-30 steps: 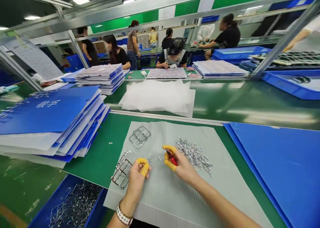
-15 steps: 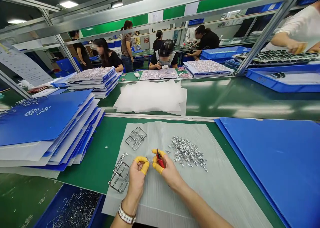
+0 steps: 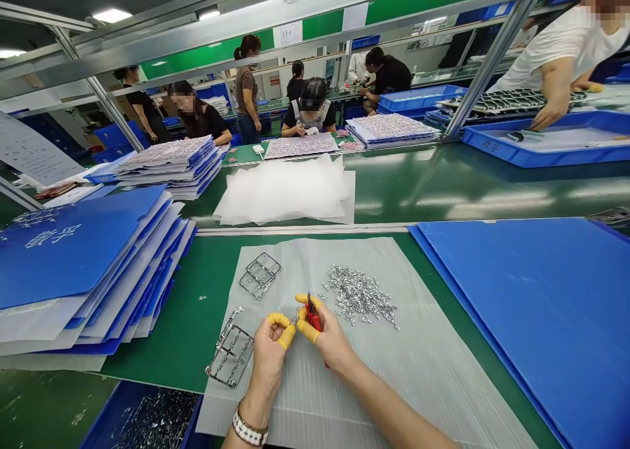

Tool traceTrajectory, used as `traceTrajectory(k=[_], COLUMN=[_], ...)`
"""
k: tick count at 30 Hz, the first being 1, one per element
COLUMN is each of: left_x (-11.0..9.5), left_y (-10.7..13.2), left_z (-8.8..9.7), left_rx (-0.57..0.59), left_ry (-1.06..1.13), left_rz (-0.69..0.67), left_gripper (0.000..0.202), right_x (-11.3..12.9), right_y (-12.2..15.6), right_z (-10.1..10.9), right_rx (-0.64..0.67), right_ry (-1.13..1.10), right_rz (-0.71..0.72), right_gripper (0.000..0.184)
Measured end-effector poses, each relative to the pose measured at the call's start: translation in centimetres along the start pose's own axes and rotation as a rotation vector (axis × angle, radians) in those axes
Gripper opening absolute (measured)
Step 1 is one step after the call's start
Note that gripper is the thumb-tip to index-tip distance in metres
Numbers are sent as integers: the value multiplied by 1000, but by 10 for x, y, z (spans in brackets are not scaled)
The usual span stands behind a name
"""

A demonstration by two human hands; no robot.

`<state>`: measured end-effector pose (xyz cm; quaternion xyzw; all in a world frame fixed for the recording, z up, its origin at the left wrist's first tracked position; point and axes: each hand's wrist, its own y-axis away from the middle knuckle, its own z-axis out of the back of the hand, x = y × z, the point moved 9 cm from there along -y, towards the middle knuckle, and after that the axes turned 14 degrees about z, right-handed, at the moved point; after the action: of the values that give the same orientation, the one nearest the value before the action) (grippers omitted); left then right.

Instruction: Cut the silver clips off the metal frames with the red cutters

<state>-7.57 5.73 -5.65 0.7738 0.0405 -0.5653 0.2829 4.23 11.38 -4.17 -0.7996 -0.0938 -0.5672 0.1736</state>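
My left hand [image 3: 273,337], with yellow finger covers, pinches a small silvery part [image 3: 294,318] between thumb and forefinger. Close against it, my right hand [image 3: 322,331] is closed round red-handled nippers [image 3: 313,315], their dark jaws pointing up and away; its covered fingertips meet the small part. Both hands are above a translucent white sheet [image 3: 344,383]. To their right lies a heap of small shiny pieces [image 3: 361,291]. On the left, plastic part frames [image 3: 230,356] rest near my left wrist, and more overlapping frames [image 3: 260,275] lie farther back.
Blue-and-white sheets are stacked at left [image 3: 79,252]; large blue boards [image 3: 531,304] lie at right. A blue bin [image 3: 111,413] of frame scraps stands low at left. White sheets [image 3: 280,190] lie beyond the bench edge. Several people work opposite; one reaches into a blue tray [image 3: 556,150].
My hands have come together, and the right fingertips now meet the small part. The view has shifted slightly. At far right, a co-worker's hand has moved down into the blue tray.
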Motion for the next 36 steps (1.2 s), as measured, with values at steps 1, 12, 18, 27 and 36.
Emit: traceTrajectory(k=[1, 12, 18, 27, 36], left_x=[1, 9, -16, -39, -34], left_y=[0, -6, -3, 13, -4], left_z=[-1, -6, 2, -24, -54], left_rx=[5, 26, -84, -90, -79], left_ry=[-4, -145, -466, -1142, -1415], left_rz=[-1, 15, -229, -616, -751], left_gripper=[27, 29, 19, 24, 16], right_x=[0, -10, 1, 14, 20], right_y=[0, 2, -6, -5, -5], right_z=[1, -2, 13, 56, 51], right_rx=[-8, 23, -16, -108, -79], right_ry=[-11, -78, -34, 25, 20], right_rz=[-7, -34, -4, -44, -10], right_gripper=[44, 45, 44, 45, 43])
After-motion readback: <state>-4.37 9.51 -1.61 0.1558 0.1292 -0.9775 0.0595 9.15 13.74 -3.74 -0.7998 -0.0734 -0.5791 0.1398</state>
